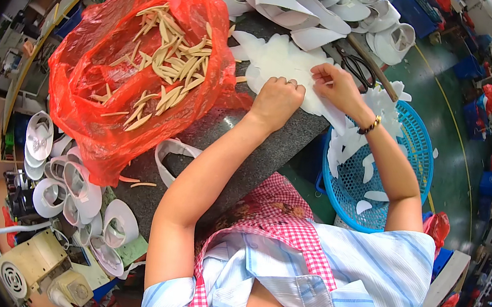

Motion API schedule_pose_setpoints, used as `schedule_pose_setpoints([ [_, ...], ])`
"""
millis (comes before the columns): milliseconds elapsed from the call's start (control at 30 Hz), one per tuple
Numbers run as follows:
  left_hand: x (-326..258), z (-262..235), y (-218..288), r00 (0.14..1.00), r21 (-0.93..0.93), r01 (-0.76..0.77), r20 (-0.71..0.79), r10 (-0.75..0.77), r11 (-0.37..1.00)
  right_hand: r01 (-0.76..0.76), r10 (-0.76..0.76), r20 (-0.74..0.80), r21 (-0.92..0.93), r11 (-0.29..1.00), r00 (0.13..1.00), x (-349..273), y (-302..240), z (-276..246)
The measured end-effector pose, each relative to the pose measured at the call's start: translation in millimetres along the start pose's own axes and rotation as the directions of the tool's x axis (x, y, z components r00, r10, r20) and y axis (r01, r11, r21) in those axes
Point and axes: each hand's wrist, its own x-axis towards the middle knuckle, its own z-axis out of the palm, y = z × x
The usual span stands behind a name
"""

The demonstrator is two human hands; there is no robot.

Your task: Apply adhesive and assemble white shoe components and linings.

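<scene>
Several flat white cut pieces (281, 57) with scalloped edges lie in a pile at the far end of the dark speckled tabletop (282, 151). My left hand (279, 101) is closed in a fist on the pile's near edge; what its fingers hold, if anything, is hidden. Just to its right, my right hand (337, 90) is over the pile's right side, fingers loosely bent and apart, nothing visible between them. A white strip (330, 113) extends from beneath the hands toward the table's edge. Dark-handled scissors (359, 69) lie beyond my right hand.
A red plastic bag (78, 83) of curved beige strips (177, 61) stands at left. White visors (299, 8) are heaped at the back; more visors (75, 185) hang lower left. A blue basket (423, 167) holding white scraps is right of the table. A white band (163, 159) lies near my left forearm.
</scene>
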Motion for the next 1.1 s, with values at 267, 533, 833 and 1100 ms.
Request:
schedule_pose_setpoints([
  [267, 6.4, 10.3, 0.6, 0.995, 0.049, -0.094, 0.041, 0.092, 0.994, 0.112, -0.160, -0.060, -0.484, 0.868, 0.985, -54.4, -17.9, 0.0],
  [533, -4.7, -0.3, -6.8, 0.980, -0.168, 0.118, 0.177, -0.088, 0.979, 0.319, -0.273, 0.267, -0.144, 0.937, 0.924, -94.6, -75.2, 0.2],
  [833, -176.9, -121.2, 51.9, 0.788, -0.964, 0.262, 0.246, -0.565, -0.054, 0.008, 0.160, -0.075, 0.924, 0.382, 0.984, -109.3, -131.6, 78.7],
  [1100, -254.5, -154.1, 55.9, 0.483, -0.955, 0.295, 0.156, -0.862, -0.008, -0.227, -0.230, 0.359, 0.862, 0.454, 0.905, -89.4, -176.5, 134.9],
])
